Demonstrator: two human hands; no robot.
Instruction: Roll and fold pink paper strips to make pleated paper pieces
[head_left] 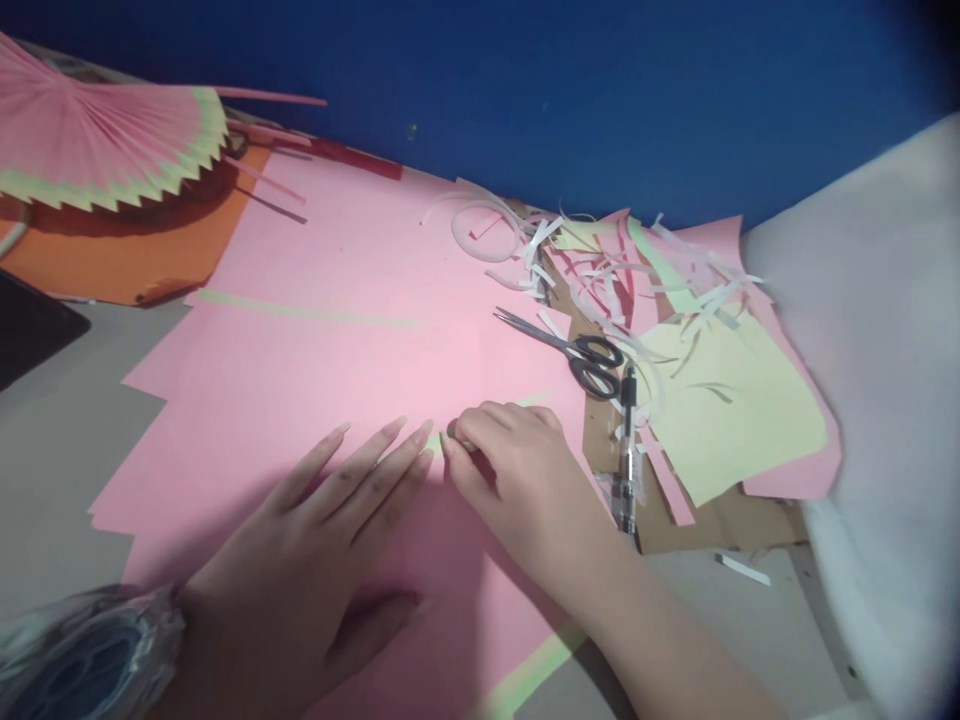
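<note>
Large pink paper sheets (360, 250) lie overlapped in front of me, with a light green strip (435, 443) running between my hands. My left hand (330, 530) rests flat on the pink paper, palm down, its fingers stretched out beside the strip. Just right of those fingertips, my right hand (506, 460) has thumb and forefinger pinched together at the green strip. The exact grip is partly hidden by the fingers. At my left wrist sits a round, clear, crinkled thing (90, 660) with a blue-grey middle, like a roll of tape.
Black-handled scissors (592, 365) and a pen (628, 450) lie to the right. Beyond them are paper scraps (600, 280) and a pale yellow sheet (727, 400) on cardboard (720, 520). A pleated pink fan (112, 150) stands at the upper left, near a dark object (37, 330).
</note>
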